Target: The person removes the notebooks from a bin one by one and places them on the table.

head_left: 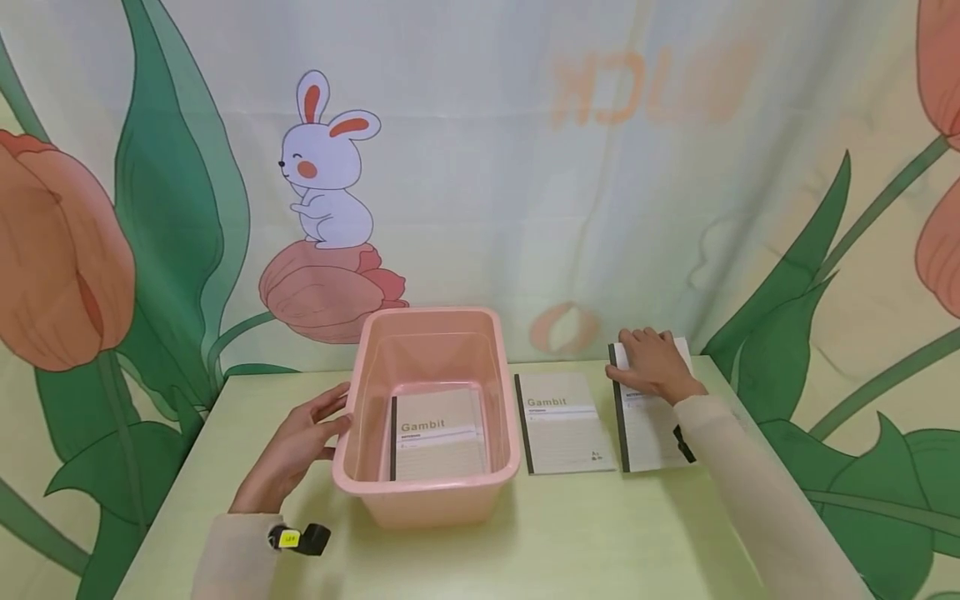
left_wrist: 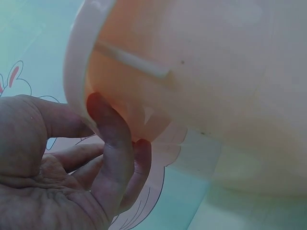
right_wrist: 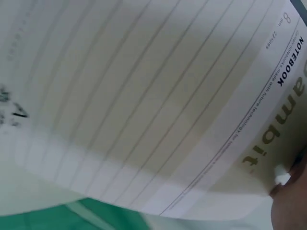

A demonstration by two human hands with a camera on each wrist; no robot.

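Note:
A pink plastic bin (head_left: 431, 504) stands on the table with one Gambit notebook (head_left: 435, 442) lying inside it. My left hand (head_left: 303, 437) holds the bin's left rim; close up in the left wrist view, its curled fingers (left_wrist: 112, 148) meet the underside of the rim (left_wrist: 76, 62). To the right of the bin, a second notebook (head_left: 566, 442) lies flat. Farther right, my right hand (head_left: 652, 362) grips the upper part of a third notebook (head_left: 652, 437), covering its title. In the right wrist view this notebook's ruled cover (right_wrist: 129, 100) bows slightly, with part of a finger at the lower right.
The light green table (head_left: 600, 542) reaches back to a printed curtain (head_left: 465, 167) with a rabbit and tulips. Dark straps with small black pieces (head_left: 311, 540) sit on both wrists.

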